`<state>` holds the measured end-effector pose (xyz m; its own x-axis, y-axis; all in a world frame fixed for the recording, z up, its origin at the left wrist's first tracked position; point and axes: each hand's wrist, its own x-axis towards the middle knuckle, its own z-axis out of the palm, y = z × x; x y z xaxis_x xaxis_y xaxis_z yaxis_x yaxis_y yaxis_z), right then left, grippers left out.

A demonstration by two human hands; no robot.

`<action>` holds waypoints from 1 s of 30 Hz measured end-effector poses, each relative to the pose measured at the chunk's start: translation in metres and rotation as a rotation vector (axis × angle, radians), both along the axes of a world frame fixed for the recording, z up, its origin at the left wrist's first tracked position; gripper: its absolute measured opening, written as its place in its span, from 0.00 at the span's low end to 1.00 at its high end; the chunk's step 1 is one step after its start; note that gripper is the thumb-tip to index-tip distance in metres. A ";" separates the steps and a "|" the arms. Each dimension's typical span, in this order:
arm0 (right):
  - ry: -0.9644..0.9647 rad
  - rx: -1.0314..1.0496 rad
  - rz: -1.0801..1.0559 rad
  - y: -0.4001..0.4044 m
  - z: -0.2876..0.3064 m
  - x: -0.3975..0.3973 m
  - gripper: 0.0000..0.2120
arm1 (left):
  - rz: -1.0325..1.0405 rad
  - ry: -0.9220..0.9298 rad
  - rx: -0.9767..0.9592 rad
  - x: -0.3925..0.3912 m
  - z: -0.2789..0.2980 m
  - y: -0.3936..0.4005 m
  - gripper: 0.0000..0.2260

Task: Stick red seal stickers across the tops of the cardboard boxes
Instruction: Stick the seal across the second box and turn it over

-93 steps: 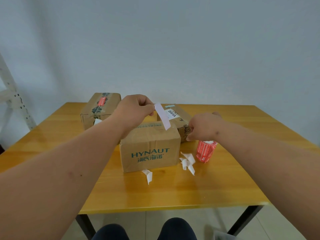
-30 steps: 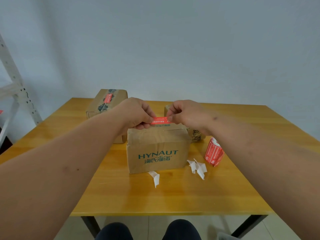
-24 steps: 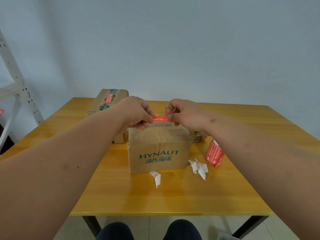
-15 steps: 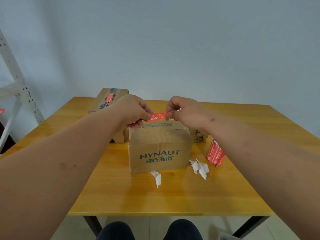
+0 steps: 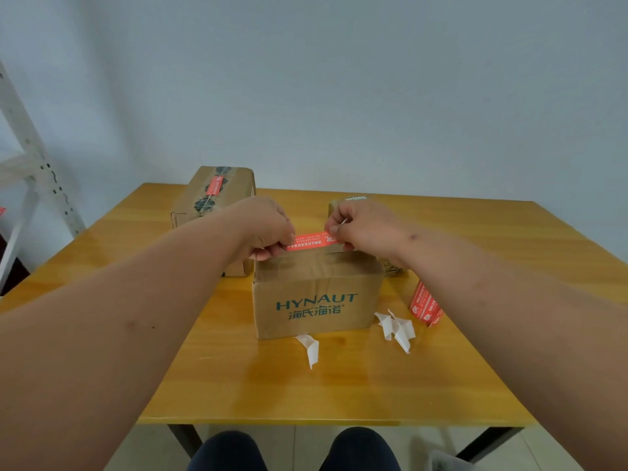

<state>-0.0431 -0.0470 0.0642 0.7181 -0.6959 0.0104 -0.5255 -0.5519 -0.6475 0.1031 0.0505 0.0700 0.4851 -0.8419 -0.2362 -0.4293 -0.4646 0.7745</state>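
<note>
Both hands up over the nearest box. Left hand (image 5: pixel 261 229) pinches the left end of a narrow red seal sticker with white print (image 5: pixel 311 240); right hand (image 5: pixel 363 227) pinches the right end. Each grip is closed on the sticker, which is stretched flat between them. It hangs just above the top of the brown cardboard box printed HYNAUT (image 5: pixel 317 294), over the part of the top farther from the camera. Cannot tell whether any part of it touches the cardboard yet.

Below the grips and nearer the camera: white crumpled backing scraps (image 5: pixel 396 328) on the yellow wooden surface (image 5: pixel 339 385), close to the box front. Right of the right grip and lower: red roll of seal stickers (image 5: pixel 424 305), lying on its side. Beyond the left grip: a second brown cardboard box (image 5: pixel 217 195) with a red sticker already on its top. Behind the right grip: a third box (image 5: pixel 334 205), mostly hidden.

Judgement: step in hand is laying the sticker on this box.

To do it well:
- keep the strip taut and level so it does not fold on itself
- centre it across the flap seam before it touches
- land one end, then smooth toward the other grip to avoid wrinkles
- let go only once pressed flat

Likely risk: adhesive catching early and crooked.
</note>
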 end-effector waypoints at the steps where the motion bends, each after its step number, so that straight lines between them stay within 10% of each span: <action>1: 0.017 -0.002 -0.004 -0.001 -0.001 0.001 0.04 | -0.001 -0.012 0.007 0.000 -0.001 -0.002 0.04; 6: 0.093 0.016 -0.041 -0.009 -0.001 0.002 0.16 | -0.017 -0.074 0.033 0.002 -0.002 -0.007 0.05; 30: 0.254 -0.239 0.063 -0.005 0.000 0.013 0.08 | -0.011 -0.128 0.079 0.002 -0.007 -0.015 0.04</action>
